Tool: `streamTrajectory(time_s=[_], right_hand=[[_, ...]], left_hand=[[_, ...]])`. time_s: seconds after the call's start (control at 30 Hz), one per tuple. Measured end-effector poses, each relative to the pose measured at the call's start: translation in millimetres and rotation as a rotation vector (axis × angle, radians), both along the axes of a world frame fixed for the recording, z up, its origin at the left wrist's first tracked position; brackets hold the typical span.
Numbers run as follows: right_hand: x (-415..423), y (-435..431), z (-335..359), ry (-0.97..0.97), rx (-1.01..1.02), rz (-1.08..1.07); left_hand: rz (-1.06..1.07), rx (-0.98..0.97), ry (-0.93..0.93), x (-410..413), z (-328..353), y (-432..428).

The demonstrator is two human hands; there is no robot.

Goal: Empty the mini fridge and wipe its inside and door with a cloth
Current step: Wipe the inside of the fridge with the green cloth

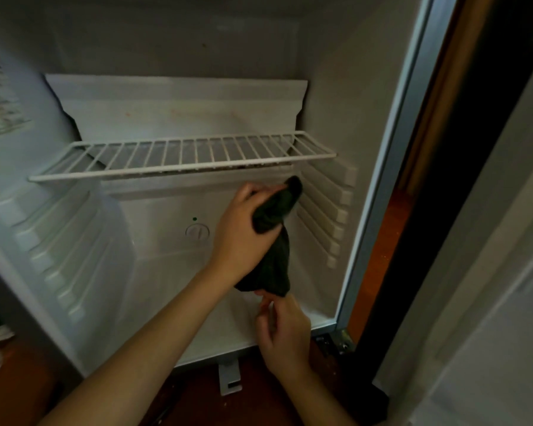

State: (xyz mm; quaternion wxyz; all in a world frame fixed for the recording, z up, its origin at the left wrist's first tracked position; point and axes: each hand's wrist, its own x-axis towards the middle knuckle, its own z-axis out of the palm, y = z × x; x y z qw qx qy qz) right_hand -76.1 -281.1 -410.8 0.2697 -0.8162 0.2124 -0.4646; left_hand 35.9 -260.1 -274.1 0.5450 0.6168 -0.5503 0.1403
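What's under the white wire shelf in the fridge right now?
Only the left hand gripping a dark green cloth, and a round dial on the back wall. The cloth hides part of the right wall.

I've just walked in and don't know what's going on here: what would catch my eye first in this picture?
First, the dark green crumpled cloth, bunched in the left hand against the white back wall of the open, empty mini fridge. Just below, the right hand pinches at the cloth's hanging end. Above them, a white wire shelf spans the fridge's width, bare.
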Motion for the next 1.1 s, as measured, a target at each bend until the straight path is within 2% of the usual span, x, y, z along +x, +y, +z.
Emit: streamTrajectory(time_s=[0.07, 0.13, 0.27, 0.47, 0.53, 0.7, 0.77, 0.9, 1.1], right_hand=[[-0.6, -0.2, 1.6, 0.011, 0.001, 0.02], [-1.2, -0.1, 3.5, 0.019, -0.007, 0.028], [-1.9, 0.0, 6.1, 0.003, -0.018, 0.036], [-1.3, 0.8, 6.4, -0.032, -0.022, 0.074], [-1.6, 0.8, 7.0, -0.037, -0.02, 0.078], [-1.3, -0.4, 5.4, -0.042, -0.012, 0.064], [-0.6, -0.2, 5.9, -0.041, -0.02, 0.061], [-1.5, 1.1, 6.9, -0.041, -0.016, 0.069], [0.3, -0.1, 4.1, -0.009, -0.009, 0.032]], left_hand=[[0.049, 0.015, 0.226, 12.2, -2.5, -5.9], [0.088, 0.071, 0.284, 18.0, -5.7, -15.8], [0.068, 0.13, 0.084, 11.6, -10.3, -36.1], [0.088, 0.032, 0.09, -6.2, -8.3, -59.7], [0.09, 0.05, -0.007, -3.8, -8.4, -57.1], [0.04, 0.079, -0.388, -10.2, -6.3, -35.7], [0.058, 0.153, -0.386, -3.8, -0.8, -36.8], [0.098, 0.256, -0.262, 17.2, 13.2, -48.5], [-0.076, 0.17, -0.425, -15.9, -0.3, -23.3]])
